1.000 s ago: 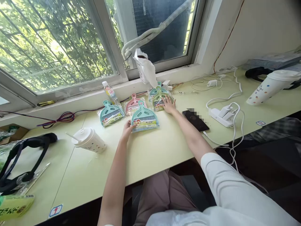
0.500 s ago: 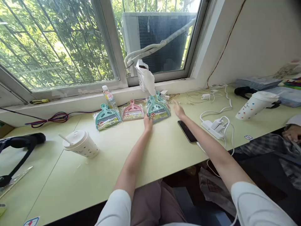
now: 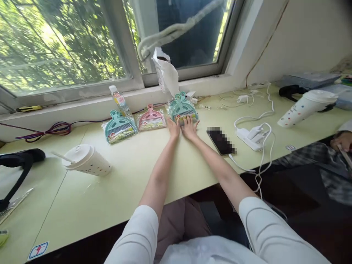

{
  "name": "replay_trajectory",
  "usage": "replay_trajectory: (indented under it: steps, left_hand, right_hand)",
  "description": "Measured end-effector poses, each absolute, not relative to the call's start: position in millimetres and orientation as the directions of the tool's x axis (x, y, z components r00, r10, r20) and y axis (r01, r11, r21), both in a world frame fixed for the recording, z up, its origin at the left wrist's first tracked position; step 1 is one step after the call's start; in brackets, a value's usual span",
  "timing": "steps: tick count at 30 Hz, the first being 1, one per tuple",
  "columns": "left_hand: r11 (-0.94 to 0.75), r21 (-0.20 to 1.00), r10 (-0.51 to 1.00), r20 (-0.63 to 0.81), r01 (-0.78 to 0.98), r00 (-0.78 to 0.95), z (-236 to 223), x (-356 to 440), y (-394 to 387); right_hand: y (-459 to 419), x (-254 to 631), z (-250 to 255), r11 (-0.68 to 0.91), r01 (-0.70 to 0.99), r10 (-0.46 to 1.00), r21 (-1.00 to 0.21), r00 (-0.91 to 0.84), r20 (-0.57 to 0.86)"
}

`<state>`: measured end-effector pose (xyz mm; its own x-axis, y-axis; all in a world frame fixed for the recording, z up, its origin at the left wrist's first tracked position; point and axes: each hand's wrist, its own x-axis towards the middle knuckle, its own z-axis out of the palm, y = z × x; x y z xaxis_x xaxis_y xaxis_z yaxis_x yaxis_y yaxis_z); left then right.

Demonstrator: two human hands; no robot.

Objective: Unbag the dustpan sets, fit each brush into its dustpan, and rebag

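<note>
Two teal mini dustpan-and-brush sets [image 3: 182,104] in clear wrap lie overlapped near the window sill. My right hand [image 3: 189,127] rests on the lower part of the front set, fingers spread over its label. At the lower left edge of the same set is my left hand [image 3: 173,128], its fingers stretched out and touching the wrap. To the left lies a pink wrapped dustpan set [image 3: 151,119], and beyond it another teal set [image 3: 120,126]. The fingers partly cover the front set's label and brush.
A lidded cup with a straw [image 3: 88,160] stands left, a bottle [image 3: 120,99] by the sill. On the right are a phone [image 3: 220,140], a white power strip [image 3: 250,137] with cables, and another cup [image 3: 306,108]. A torn white bag [image 3: 167,73] stands behind the sets. Another person's hand [image 3: 342,141] shows far right.
My right hand has moved left from beside the sets onto the front one. The front set now sits further back against the other teal set. The view has tilted down.
</note>
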<state>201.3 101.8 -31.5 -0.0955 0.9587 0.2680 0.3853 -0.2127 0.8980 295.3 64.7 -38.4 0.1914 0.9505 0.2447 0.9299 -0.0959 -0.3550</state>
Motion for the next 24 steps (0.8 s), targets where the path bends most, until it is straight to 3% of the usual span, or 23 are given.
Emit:
replay_trajectory:
  steps: [4,7,11,14,19,22,24]
  left_hand:
    - [-0.353,0.884,0.904,0.407,0.308,-0.132,-39.2,194.2,87.7]
    - [-0.519,0.782,0.829,0.559,0.345,-0.018,-40.8,170.0,57.2]
    - [-0.618,0.603,0.750,0.644,0.505,0.149,-32.7,98.3,10.9]
    - [-0.460,0.540,0.799,0.598,0.704,0.063,-22.6,26.7,-2.3]
    - [0.033,0.590,0.793,0.475,0.807,-0.380,-16.7,-63.4,15.7]
    - [0.233,0.544,0.856,0.279,0.806,-0.436,-22.2,-80.7,25.1]
    - [0.215,0.455,0.910,0.227,0.864,-0.346,-26.9,-81.5,26.4]
  right_hand:
    - [58.6,299.1,-33.0,-0.056,0.943,0.931,-0.327,0.167,0.325]
    - [30.5,310.6,-16.6,0.012,0.940,0.931,-0.340,0.114,0.346]
    - [-59.7,356.0,9.9,0.249,0.911,0.882,-0.329,-0.072,0.467]
    - [-140.1,404.7,9.7,0.280,0.909,0.859,-0.309,-0.093,0.503]
    - [-207.6,450.5,-27.5,-0.013,0.889,0.890,-0.457,0.219,0.400]
    - [-201.0,446.2,-43.2,-0.167,0.810,0.879,-0.563,0.381,0.288]
    - [-191.4,438.7,-45.9,-0.215,0.790,0.847,-0.574,0.443,0.293]
